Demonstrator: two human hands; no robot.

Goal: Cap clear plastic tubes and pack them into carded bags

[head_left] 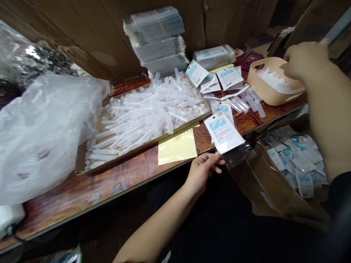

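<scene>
My left hand [202, 171] pinches the lower edge of a clear packaging sleeve with a white printed card [223, 133], held over the front edge of the wooden table [131, 173]. My right hand [303, 60] reaches into a beige plastic basket [263, 89] at the far right, fingers curled down among white pieces inside; what it grips is hidden. A few clear plastic tubes [248, 104] lie loose on the table next to the basket.
A flat cardboard tray [79, 160] full of clear tubes fills the table's middle. A crumpled plastic bag [41, 135] lies left, a yellow sheet [177, 147] in front. Stacked packs [157, 40] stand behind. A carton of filled packets [297, 164] sits below right.
</scene>
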